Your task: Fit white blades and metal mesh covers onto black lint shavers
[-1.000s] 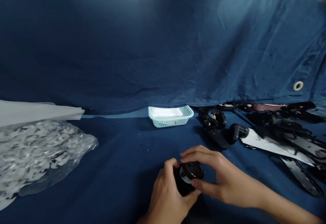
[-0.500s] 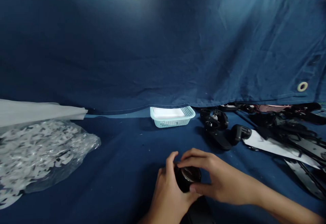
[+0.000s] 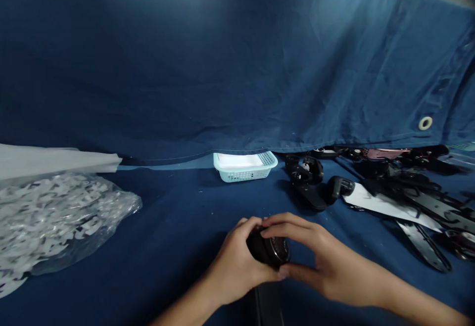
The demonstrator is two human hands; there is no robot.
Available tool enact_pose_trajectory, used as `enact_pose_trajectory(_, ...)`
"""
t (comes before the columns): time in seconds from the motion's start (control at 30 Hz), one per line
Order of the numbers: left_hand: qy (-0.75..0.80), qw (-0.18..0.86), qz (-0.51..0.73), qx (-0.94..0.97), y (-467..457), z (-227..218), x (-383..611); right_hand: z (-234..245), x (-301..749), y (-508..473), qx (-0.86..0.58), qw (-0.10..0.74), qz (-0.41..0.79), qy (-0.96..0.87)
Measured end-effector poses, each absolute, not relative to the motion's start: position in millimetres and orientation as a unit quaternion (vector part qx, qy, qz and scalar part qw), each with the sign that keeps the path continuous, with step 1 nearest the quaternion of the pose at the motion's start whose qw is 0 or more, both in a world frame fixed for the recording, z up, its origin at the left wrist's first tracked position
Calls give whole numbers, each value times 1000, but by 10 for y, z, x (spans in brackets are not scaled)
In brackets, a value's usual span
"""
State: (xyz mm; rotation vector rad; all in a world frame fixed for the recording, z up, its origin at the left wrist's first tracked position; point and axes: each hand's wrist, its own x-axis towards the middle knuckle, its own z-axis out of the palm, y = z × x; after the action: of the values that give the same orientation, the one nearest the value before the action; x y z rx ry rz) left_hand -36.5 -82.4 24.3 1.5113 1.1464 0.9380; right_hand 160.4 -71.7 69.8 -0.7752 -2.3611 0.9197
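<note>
A black round part [image 3: 262,248] with a shiny dark disc face is between my two hands, low in the middle of the view. My left hand [image 3: 235,264] wraps round its side, thumb and forefinger curved about it. From the right, my right hand [image 3: 315,249] pinches the disc's rim, fingers at the top and thumb below. Under the hands a long flat black bar [image 3: 267,303] runs toward me; whether it joins the round part is hidden by my left hand. The exact kind of part cannot be made out.
A pale blue plastic basket [image 3: 245,174] with white material inside stands ahead by the hanging blue cloth [image 3: 185,78]. Black jointed parts [image 3: 308,187] and long black-and-white pieces [image 3: 393,205] lie to the right. On the left is a clear bag of white pieces [image 3: 70,217].
The round part has tilted, its disc face turning more to the right. My left hand's raised thumb side has closed down against it. The view has shifted slightly right.
</note>
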Motion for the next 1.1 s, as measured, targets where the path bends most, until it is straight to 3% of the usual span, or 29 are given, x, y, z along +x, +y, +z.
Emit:
enact_pose_trajectory(0.23, 389, 728, 361, 434, -823, 348, -498, 483, 1666, -757, -327, 316, 341, -823)
enact_pose_trajectory(0.4, 406, 730, 394, 383, -841, 227, -403, 252, 1629, -716, -329, 383, 341, -793)
enact_pose_trajectory(0.8, 433, 817, 257, 281, -777, 153, -396, 220, 1822, -641, -201, 291, 227, -908)
enact_pose_trajectory(0.97, 456, 721, 356, 381, -876, 241, -295, 192, 1815, -650, -250, 354, 187, -882)
enact_pose_trajectory(1.1, 495, 528, 414, 552, -991, 153, -235, 150, 1708, -713, -383, 441, 279, -762)
